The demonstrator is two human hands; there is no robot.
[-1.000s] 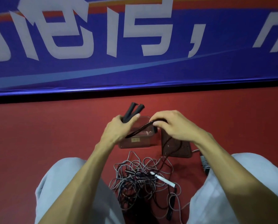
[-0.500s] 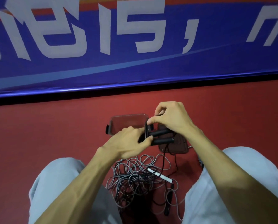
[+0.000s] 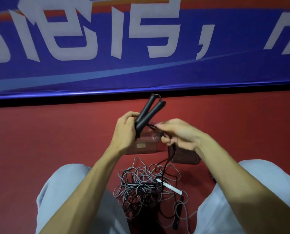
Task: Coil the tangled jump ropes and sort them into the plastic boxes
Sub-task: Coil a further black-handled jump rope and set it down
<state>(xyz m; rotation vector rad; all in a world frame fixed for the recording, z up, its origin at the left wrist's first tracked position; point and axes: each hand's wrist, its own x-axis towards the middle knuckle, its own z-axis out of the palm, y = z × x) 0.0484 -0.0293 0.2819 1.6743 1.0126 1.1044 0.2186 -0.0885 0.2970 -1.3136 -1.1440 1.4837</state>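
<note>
My left hand [image 3: 124, 130] grips two black jump-rope handles [image 3: 149, 112] held together, their tips pointing up and away. My right hand [image 3: 178, 134] pinches the black rope [image 3: 168, 159] just beside the handles; the rope hangs down from it into a tangled pile of grey and black ropes [image 3: 146, 188] on the floor between my knees. A white handle [image 3: 168, 186] lies in that pile. A clear plastic box [image 3: 146, 146] stands on the floor under my hands, and a second box or lid [image 3: 184, 157] sits to its right, partly hidden by my right hand.
The red floor [image 3: 48, 135] runs to a blue banner wall [image 3: 141, 73] close behind the boxes. My knees in pale trousers [image 3: 59, 188] frame the rope pile on both sides. Another black handle [image 3: 178, 217] lies at the pile's near right edge.
The handles have swung from lying sideways between both hands to pointing upward in my left hand. My right hand has moved right and lower along the rope. The view has shifted slightly.
</note>
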